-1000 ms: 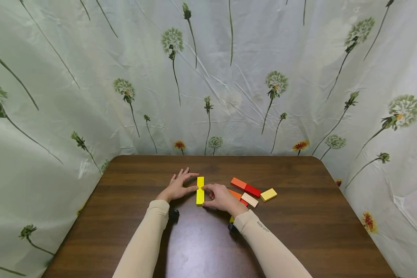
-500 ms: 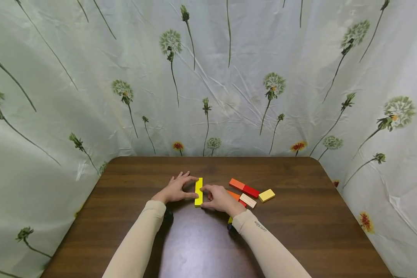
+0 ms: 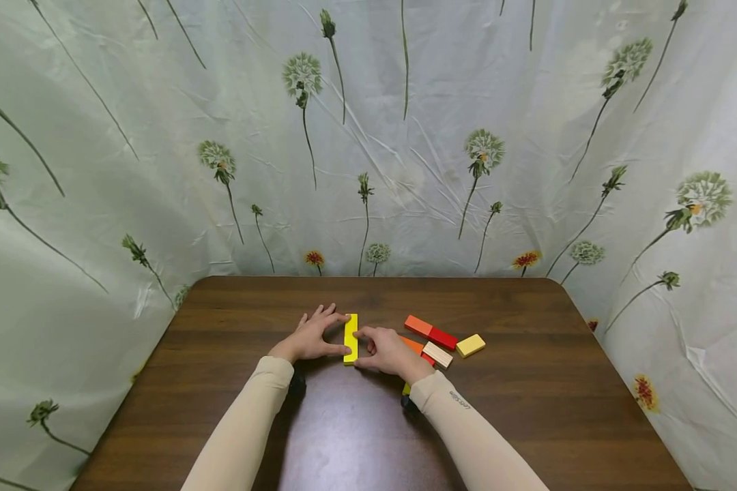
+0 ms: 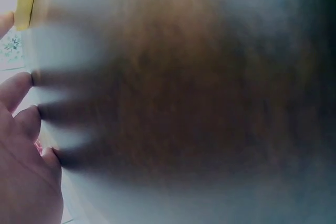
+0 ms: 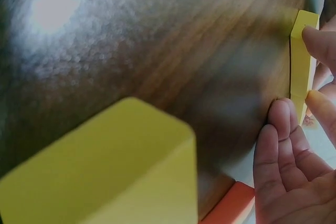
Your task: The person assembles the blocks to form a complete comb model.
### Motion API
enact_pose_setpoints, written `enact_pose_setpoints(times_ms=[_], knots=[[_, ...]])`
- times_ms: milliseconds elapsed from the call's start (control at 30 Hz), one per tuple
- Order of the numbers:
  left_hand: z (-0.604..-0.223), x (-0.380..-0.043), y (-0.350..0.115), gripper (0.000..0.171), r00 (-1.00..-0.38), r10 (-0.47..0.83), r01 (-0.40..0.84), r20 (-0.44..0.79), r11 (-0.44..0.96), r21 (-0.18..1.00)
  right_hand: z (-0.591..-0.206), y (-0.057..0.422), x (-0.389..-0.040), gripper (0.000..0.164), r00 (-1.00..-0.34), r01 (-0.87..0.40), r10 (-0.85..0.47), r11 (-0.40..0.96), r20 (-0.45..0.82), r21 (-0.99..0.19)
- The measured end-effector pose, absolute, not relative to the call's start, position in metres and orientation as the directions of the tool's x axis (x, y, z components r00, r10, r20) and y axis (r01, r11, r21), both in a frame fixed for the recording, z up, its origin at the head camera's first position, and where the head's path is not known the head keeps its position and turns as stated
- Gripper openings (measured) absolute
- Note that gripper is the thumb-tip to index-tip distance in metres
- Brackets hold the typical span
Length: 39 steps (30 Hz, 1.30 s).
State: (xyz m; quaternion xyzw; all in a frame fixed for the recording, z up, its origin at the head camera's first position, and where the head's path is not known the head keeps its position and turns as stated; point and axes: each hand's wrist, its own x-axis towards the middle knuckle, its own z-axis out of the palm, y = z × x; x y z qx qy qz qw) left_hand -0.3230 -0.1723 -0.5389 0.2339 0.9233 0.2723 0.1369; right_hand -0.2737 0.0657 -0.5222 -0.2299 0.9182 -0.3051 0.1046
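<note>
Yellow blocks [image 3: 351, 332]: end to end on counter [image 3: 540, 389]. Left hand [image 3: 310, 339], fingers spread, and right hand [image 3: 392, 352], unclenched, touch opposite long sides; left pressure unclear, wrist view blurred. Even opposing pressure should keep alignment.

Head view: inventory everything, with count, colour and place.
Yellow strip: one or two blocks, yellow, leftmost.
Orange blocks: two, orange, right of strip, one partly hidden.
Red blocks: two, red, beside the orange.
Pale block: one, light yellow, rightmost.
Striped block: one, tan, left of pale block.
Yellow block: one, yellow, partly hidden by right sleeve.
Table: one, brown, underneath.
Backdrop: one, whitish, flower-printed, behind.
Wrist devices: two, black, at wrists.
Sleeves: two, cream, on arms.
Left hand: one, strip's left.
Right hand: one, strip's right.
</note>
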Motion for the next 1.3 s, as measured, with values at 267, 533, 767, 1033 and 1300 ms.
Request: enact_pose_setpoints(times_ms=[267,533,767,1033,1300], knots=[[-0.538,-0.321,-0.172,0.079,-0.854,0.501,0.346,-0.137,0.745,0.57,-0.523,0.065,-0.274,0.057,-0.873,-0.351,-0.483,0.716,-0.065,-0.604],[-0.539,-0.322,-0.172,0.078,-0.853,0.504,0.347,-0.135,0.741,0.575,-0.52,0.073,-0.275,0.054,-0.841,-0.411,-0.54,0.684,-0.039,-0.603],[-0.537,-0.322,-0.172,0.078,-0.855,0.495,0.332,-0.154,0.75,0.572,-0.511,0.094,-0.277,0.042,-0.842,-0.369,-0.537,0.65,-0.058,-0.664],[-0.536,-0.321,-0.173,0.079,-0.856,0.495,0.342,-0.147,0.757,0.556,-0.498,0.134,-0.275,0.038,-0.882,-0.346,-0.471,0.681,-0.024,-0.645],[-0.537,-0.321,-0.173,0.079,-0.856,0.492,0.334,-0.155,0.757,0.561,-0.493,0.168,-0.272,0.035,-0.917,-0.289,-0.399,0.699,-0.021,-0.653]])
